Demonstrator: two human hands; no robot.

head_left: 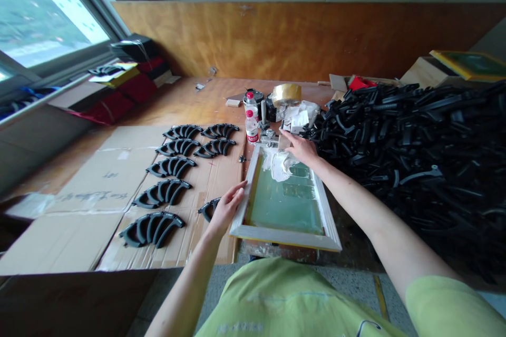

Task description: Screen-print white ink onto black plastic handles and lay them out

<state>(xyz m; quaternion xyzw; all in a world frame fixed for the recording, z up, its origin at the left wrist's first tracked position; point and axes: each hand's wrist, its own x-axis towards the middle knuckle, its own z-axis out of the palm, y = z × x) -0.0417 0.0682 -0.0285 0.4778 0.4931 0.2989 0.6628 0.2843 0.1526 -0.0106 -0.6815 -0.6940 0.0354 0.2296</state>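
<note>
A screen-printing frame point(332, 237) with a light rim and green mesh lies tilted slightly in front of me. White ink point(279, 164) is smeared thickly across its far end. My right hand point(301, 148) reaches over the mesh, its fingers closed on a squeegee point(283, 142) with a tan, wood-like handle; the ink hides its lower edge. At the frame's left rim is my left hand point(227, 205), fingers bent together against the edge. Partly hidden behind that hand, a fanned group of black curved parts point(206, 210) rests on the cardboard point(166, 263).
Several fans of black curved parts point(158, 229) stand in rows on the cardboard. Beyond the frame are red-capped bottles point(252, 128), a tape roll point(286, 94) and a metal clamp point(266, 131). A large heap of black parts point(403, 152) fills the right side. Boxes point(138, 78) stand at back left.
</note>
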